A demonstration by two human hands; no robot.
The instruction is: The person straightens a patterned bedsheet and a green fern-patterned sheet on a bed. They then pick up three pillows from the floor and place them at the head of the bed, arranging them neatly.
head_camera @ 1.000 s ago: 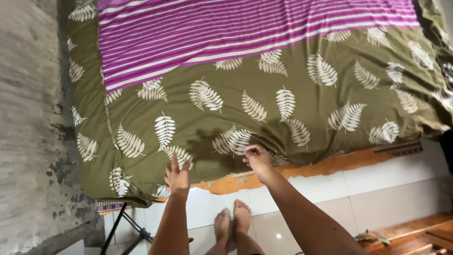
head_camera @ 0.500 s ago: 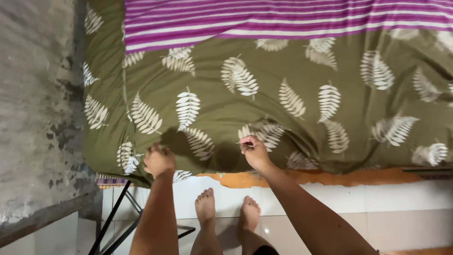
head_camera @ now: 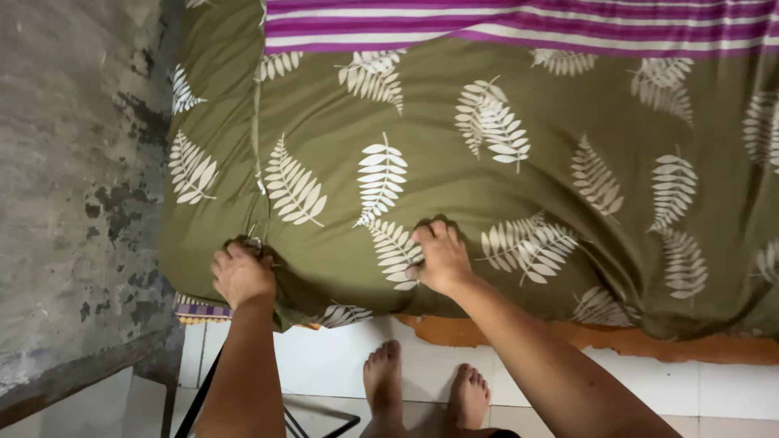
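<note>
An olive-green bed cover (head_camera: 487,195) with white fern-leaf prints lies over a mattress. My left hand (head_camera: 242,274) is closed on the cover's near left corner, bunching the cloth. My right hand (head_camera: 440,256) grips a fold of the same cover near its front edge, about a forearm's length to the right of the left hand. A purple and white striped sheet (head_camera: 519,24) shows at the far side of the bed, beyond the cover.
A stained grey concrete wall (head_camera: 73,178) runs along the left. An orange mattress edge (head_camera: 617,341) peeks out below the cover. My bare feet (head_camera: 422,389) stand on white floor tiles. A black metal frame (head_camera: 203,397) sits by my left leg.
The view has closed in on the bed's near left corner. Both hands went from open and resting on the cover's edge to gripping the cloth.
</note>
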